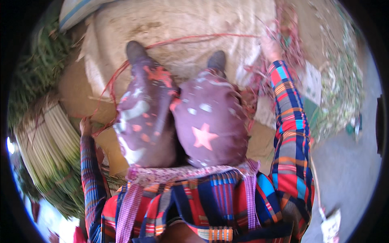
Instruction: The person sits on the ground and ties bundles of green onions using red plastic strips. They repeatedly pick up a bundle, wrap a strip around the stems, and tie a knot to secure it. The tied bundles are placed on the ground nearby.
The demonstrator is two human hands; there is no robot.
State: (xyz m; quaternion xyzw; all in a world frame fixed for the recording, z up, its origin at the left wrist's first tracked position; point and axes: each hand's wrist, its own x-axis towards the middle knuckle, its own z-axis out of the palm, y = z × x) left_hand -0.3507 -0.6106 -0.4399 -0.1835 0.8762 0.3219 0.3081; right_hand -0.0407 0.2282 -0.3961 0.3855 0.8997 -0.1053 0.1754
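Observation:
A red strand of plastic twine (188,38) runs from hand to hand, crossing in front of my dark shoes (136,51). My left hand (86,126) pinches its left end beside my knee. At the far right, my blurred right hand (270,48) grips the other end, next to a loose heap of red and pink strands (290,45). More red twine (119,71) loops down past my left leg. Beneath my feet a pale woven sheet (188,18) is spread out, stained brown in places. My patterned purple trousers (209,115) cover the middle of the view.
Bundled green vegetables with long pale stems (48,139) are stacked at left, with more leafy greens (42,60) behind. A white woven sack (76,12) lies at the top left. Scattered leafy scraps (340,79) cover the floor at right. A white tag (331,226) lies lower right.

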